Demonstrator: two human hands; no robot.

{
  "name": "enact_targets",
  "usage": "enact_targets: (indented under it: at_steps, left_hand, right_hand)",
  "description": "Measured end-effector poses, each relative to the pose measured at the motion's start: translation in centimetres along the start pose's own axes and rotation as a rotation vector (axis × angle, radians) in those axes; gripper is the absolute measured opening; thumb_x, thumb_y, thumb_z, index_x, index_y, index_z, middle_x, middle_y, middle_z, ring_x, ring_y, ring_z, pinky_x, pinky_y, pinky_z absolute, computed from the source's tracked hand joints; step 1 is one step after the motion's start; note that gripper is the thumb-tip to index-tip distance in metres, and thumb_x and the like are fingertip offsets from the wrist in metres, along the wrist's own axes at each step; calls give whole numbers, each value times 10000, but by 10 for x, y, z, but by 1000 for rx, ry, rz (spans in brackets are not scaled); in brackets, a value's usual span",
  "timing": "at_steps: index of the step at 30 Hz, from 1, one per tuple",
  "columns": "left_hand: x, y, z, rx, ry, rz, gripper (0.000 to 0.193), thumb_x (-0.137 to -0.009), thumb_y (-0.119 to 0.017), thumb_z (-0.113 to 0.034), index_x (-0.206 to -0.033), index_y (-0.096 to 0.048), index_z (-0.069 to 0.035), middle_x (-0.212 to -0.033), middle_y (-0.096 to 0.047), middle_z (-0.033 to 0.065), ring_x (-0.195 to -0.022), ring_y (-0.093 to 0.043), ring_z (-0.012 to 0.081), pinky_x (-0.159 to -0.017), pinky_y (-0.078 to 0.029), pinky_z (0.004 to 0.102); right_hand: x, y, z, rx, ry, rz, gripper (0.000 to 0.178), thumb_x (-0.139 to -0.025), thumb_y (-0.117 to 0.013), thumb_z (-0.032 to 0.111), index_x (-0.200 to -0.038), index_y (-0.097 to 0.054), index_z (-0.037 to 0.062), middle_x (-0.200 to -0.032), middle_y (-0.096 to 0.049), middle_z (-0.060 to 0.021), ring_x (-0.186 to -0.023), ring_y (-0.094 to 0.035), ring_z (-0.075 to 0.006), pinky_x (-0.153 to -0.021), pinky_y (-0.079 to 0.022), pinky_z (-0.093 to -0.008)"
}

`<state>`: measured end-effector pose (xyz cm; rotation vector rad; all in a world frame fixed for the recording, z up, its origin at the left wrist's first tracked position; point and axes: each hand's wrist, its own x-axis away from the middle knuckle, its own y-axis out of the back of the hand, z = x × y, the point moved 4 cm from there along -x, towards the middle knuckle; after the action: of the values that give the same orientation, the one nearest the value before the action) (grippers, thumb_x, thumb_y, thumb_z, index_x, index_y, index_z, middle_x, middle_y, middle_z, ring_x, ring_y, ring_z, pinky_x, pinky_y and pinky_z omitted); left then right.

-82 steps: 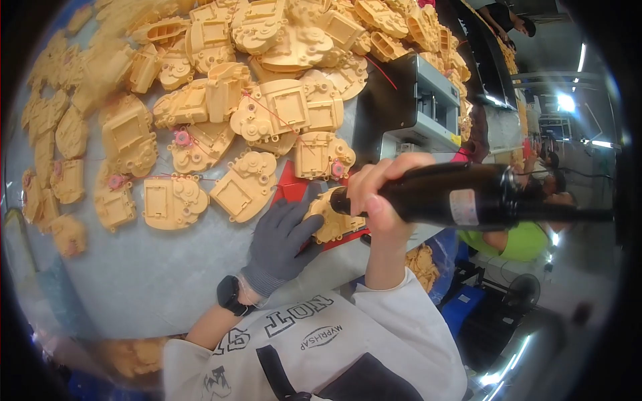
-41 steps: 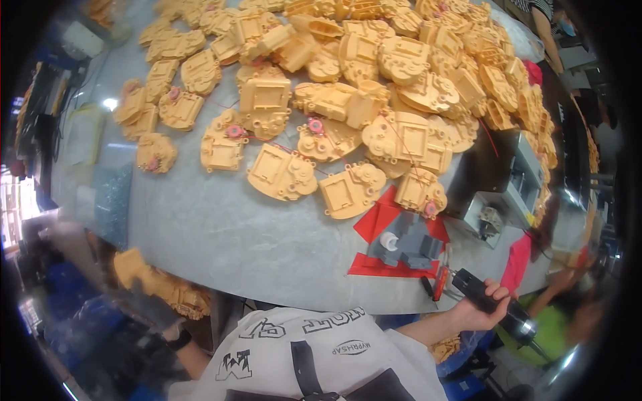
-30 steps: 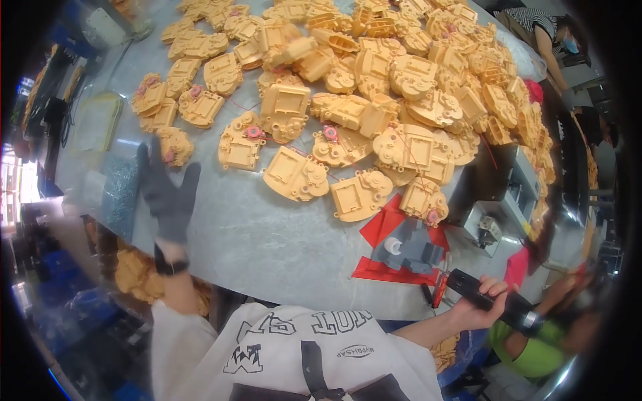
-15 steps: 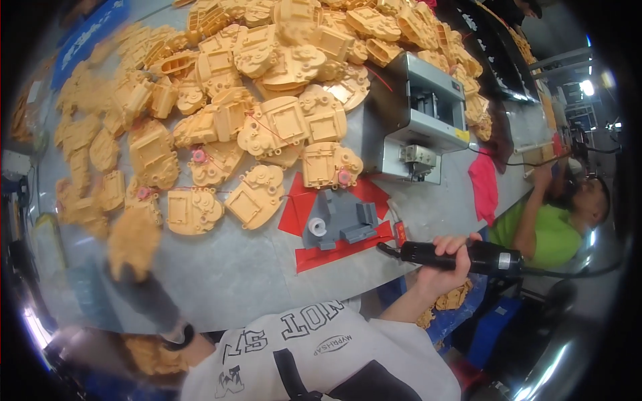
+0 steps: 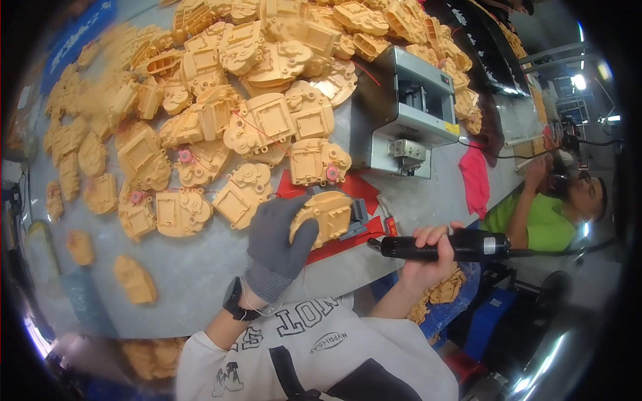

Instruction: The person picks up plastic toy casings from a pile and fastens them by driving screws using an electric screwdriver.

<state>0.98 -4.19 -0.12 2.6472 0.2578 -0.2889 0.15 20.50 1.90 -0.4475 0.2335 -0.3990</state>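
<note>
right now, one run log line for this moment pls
left hand: gloved, on yellow plastic part over grey jig | right hand: grips black electric screwdriver, level, off part

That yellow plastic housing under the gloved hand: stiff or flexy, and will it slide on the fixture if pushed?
The yellow moulded plastic housing looks rigid: ribbed shell, holding its shape under the gloved left hand. Probably light for its size, since it appears hollow like the open-backed ones piled nearby. It seems seated on the grey fixture, so likely resists sliding; its rounded back might rock on bare table.
</note>
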Motion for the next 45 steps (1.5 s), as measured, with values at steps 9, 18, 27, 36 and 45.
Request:
enact_targets:
  at_steps: [9, 18, 27, 36, 45]
  left_hand:
    - [-8, -20, 8, -96, 123, 70, 310, -811, -560, -127, -1099, -534, -15, -915, -554, 131, -775, -550, 240, -707, -445, 335]
    - [-10, 23, -4, 291, 113, 34, 324, -814, -518, -44, -1137, -527, -11, -1023, -556, 167, -874, -559, 285, -772, -450, 346]
    - [-21, -38, -23, -396, -314, 165, 490, -779, -585, -229, -1212, -478, -25, -1248, -419, 259, -1142, -410, 400, -998, -299, 475]
    - [26, -30, -2, -188, -224, 83, 661, -677, -696, -210, -1241, -413, -15, -1260, -393, 265, -1131, -404, 452, -949, -340, 521]
    - [31, -24, 13, -157, -227, 131, 654, -653, -697, -144, -1228, -409, -30, -1202, -442, 227, -1083, -455, 422, -962, -335, 539]
  right_hand:
    - [1, -8, -3, -13, -19, 27, 395, -779, -522, 103, -1141, -374, 52, -663, -454, -48, -556, -468, -161, -644, -423, -345]
    - [-2, 3, 8, 6, 35, -2, 378, -791, -506, 101, -1142, -374, 51, -662, -453, -45, -556, -467, -159, -646, -411, -340]
    - [-43, -28, 35, -45, 232, 93, 360, -787, -494, 88, -1126, -386, 33, -655, -448, -38, -559, -449, -147, -612, -404, -313]
    - [-108, -98, 8, 242, 275, 117, 267, -720, -579, -24, -957, -457, -21, -600, -513, -68, -458, -496, -139, -486, -422, -262]
    - [-26, -81, 23, -5, 159, 433, 424, -726, -538, 31, -1105, -346, 33, -604, -478, -68, -472, -480, -172, -529, -424, -326]
